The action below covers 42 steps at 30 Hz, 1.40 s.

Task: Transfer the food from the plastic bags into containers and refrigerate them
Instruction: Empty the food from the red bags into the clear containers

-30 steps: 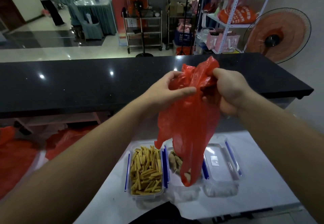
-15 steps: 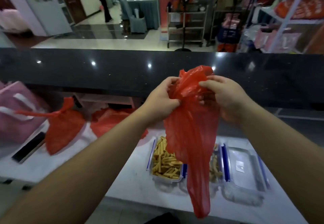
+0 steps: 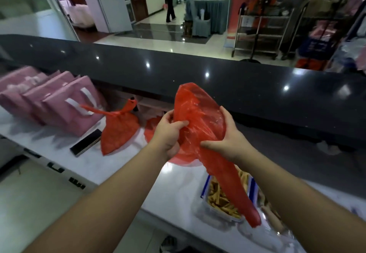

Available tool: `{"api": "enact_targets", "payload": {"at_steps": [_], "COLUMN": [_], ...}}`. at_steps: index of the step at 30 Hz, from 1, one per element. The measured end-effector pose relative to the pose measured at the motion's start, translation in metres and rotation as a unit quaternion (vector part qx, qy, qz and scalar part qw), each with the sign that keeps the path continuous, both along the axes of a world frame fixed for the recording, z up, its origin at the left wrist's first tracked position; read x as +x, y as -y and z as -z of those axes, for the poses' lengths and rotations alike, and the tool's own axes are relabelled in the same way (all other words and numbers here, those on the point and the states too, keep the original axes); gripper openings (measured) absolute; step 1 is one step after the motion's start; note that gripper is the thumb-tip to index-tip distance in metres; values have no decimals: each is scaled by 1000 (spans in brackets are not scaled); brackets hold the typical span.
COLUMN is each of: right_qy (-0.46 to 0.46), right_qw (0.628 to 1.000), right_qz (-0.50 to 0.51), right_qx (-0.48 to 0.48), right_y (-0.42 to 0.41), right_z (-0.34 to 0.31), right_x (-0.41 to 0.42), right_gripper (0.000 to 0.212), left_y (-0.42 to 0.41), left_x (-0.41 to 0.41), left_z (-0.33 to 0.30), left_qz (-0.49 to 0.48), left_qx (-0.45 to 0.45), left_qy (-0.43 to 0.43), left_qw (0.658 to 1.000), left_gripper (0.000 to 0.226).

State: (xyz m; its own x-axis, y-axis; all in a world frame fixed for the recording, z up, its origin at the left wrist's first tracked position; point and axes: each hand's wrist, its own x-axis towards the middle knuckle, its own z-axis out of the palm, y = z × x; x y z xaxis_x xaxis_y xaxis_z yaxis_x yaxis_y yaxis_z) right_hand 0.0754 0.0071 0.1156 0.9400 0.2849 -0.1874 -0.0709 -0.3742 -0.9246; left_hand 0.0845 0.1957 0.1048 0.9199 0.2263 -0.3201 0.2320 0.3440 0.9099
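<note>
An empty red plastic bag hangs in the air over the white counter, its tail drooping toward a clear container of yellow food sticks. My left hand grips the bag's left side, thumb pressed into the plastic. My right hand holds its right side, fingers wrapped behind. A second clear container with brownish food lies right of the first, mostly hidden by my right arm. A tied full red bag stands on the counter to the left.
Pink tote bags line the counter's far left, with a dark phone-like slab lying in front of them. A raised black stone ledge runs along the back. More red plastic lies under my hands.
The view has swung left and down. Both hands have lowered the bag and shifted from bunching its top to holding its sides; the bag's mouth now stands up above them.
</note>
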Motion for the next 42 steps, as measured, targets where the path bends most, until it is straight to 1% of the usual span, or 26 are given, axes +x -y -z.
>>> {"api": "enact_targets", "payload": {"at_steps": [2,4,8,9,11,13,15,16,18,19,20,21,23,24,25,26,27,28,29,31,34,35,37,39,40,42], "right_qy": [13,50,104,110,136,178,228,257,310,324,330,330,325,320,312,297,271,238,197,123,78,78,95,126,141,142], "right_qw": [1000,998,982,976,959,926,880,856,806,787,774,766,763,767,773,785,799,814,827,853,883,883,868,846,836,825], "right_qz": [9,5,-12,-22,-46,-75,-94,-96,-104,-111,-116,-119,-128,-134,-140,-146,-152,-158,-169,-183,-183,-189,-204,-207,-202,-182], "right_qx": [2,-30,-159,-187,-243,-324,-406,-438,-494,-514,-528,-538,-544,-540,-534,-524,-515,-506,-499,-474,-425,-422,-443,-475,-490,-517], "right_y": [-24,-47,-91,-101,-119,-133,-144,-149,-156,-158,-160,-161,-165,-167,-169,-171,-174,-177,-179,-182,-178,-175,-168,-162,-159,-155], "right_z": [1,2,10,13,20,30,45,53,74,86,97,108,130,139,150,159,167,173,177,185,190,191,196,201,204,210], "right_x": [18,39,79,88,104,118,132,137,146,149,150,152,152,150,149,147,145,144,142,140,137,136,133,131,130,132], "right_gripper": [117,104,64,58,56,58,59,58,57,57,57,56,54,52,51,50,52,56,61,70,89,96,103,101,98,92], "left_y": [-20,-43,-93,-105,-127,-147,-165,-172,-185,-190,-193,-196,-200,-201,-201,-201,-202,-202,-203,-202,-202,-203,-204,-211,-215,-225], "left_x": [9,20,48,56,70,81,89,92,98,99,100,100,101,102,103,105,106,108,109,110,114,117,124,136,142,156], "left_z": [9,19,45,52,67,80,89,93,101,106,110,114,123,127,134,142,151,161,171,188,203,208,215,227,230,230], "left_qz": [-16,-19,-12,-6,11,39,63,66,49,37,31,35,82,132,200,271,332,372,398,425,445,449,450,421,407,392], "left_qx": [-36,-47,-51,-55,-47,-22,26,67,205,290,373,453,589,635,663,681,691,697,700,699,694,693,696,719,733,751], "left_qy": [-10,-17,-66,-84,-112,-128,-132,-127,-86,-45,12,74,179,209,216,203,179,154,134,108,86,88,100,128,129,95], "left_qw": [999,999,996,995,993,991,989,987,974,955,927,888,784,732,688,649,617,594,578,565,559,558,550,538,530,524], "left_gripper": [46,44,39,40,45,53,60,66,84,88,86,81,71,69,72,79,88,96,102,102,84,78,63,46,43,39]}}
